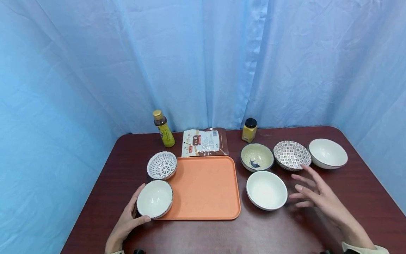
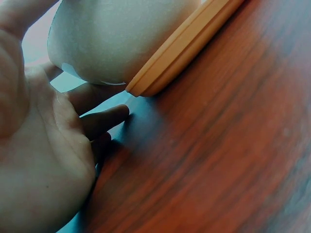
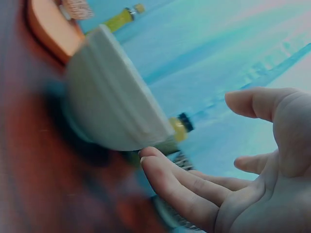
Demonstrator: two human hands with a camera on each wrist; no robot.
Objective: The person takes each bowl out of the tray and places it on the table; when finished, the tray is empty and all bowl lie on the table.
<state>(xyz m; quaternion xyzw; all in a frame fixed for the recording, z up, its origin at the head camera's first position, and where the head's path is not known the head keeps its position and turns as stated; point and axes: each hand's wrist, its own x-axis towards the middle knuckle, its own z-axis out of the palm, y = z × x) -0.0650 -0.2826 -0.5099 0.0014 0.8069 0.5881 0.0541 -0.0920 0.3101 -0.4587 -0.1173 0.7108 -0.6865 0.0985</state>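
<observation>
My left hand (image 1: 128, 218) holds a white bowl with a dark-speckled rim (image 1: 155, 199) from its left side, thumb by the near edge and fingers along the far left. That bowl overlaps the left front corner of the orange tray (image 1: 207, 188); in the left wrist view its pale outer wall (image 2: 116, 39) leans close over the tray's rim (image 2: 170, 53). On the other side, my right hand (image 1: 323, 199) hovers with spread fingers and nothing in them. Nearest to it is a plain white bowl (image 1: 267, 190), whose rounded side (image 3: 109, 92) shows just beyond the fingertips in the right wrist view.
A blue-patterned bowl (image 1: 162, 165) sits at the tray's left. Behind stand a yellow-green bottle (image 1: 165, 132), a snack pouch (image 1: 204, 142) and a yellow jar (image 1: 249, 131). A speckled bowl (image 1: 257, 157), a patterned bowl (image 1: 291, 155) and another white bowl (image 1: 328, 153) line the right back.
</observation>
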